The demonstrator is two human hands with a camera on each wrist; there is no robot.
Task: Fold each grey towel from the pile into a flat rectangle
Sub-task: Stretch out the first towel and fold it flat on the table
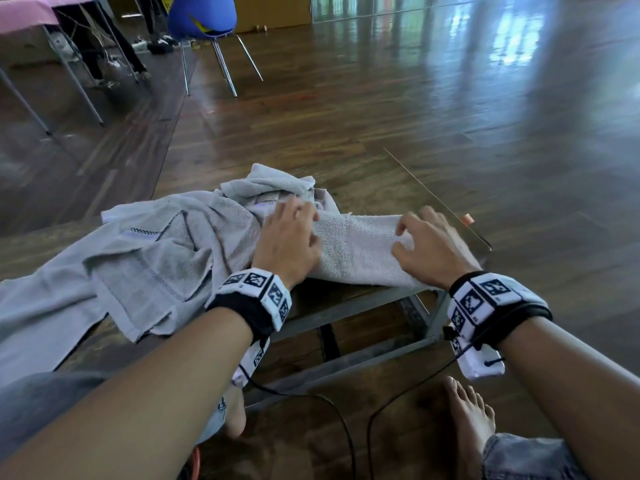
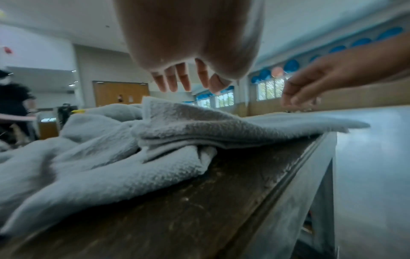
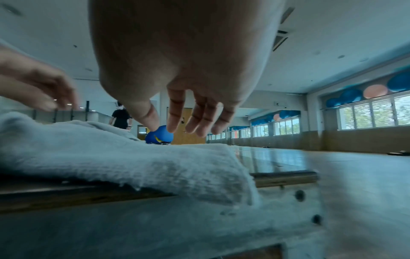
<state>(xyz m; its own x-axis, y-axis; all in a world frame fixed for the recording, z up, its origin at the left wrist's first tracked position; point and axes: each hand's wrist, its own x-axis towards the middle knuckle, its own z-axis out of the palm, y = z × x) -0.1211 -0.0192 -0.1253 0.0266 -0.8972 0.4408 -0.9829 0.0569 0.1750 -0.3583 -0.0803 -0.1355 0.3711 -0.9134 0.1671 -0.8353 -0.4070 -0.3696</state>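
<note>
A folded grey towel lies as a thick strip on the right half of a low wooden table. My left hand is over its left end and my right hand over its right end. In the left wrist view my left hand hovers just above the folded towel, holding nothing. The right wrist view shows my right hand likewise loose above the towel. A crumpled pile of grey towels spreads over the table's left side and hangs off its near edge.
The table's right edge is just beyond the folded towel, with a small orange object at its far corner. A blue chair and a pink-covered table stand far back left. Cables and my bare foot are on the floor below.
</note>
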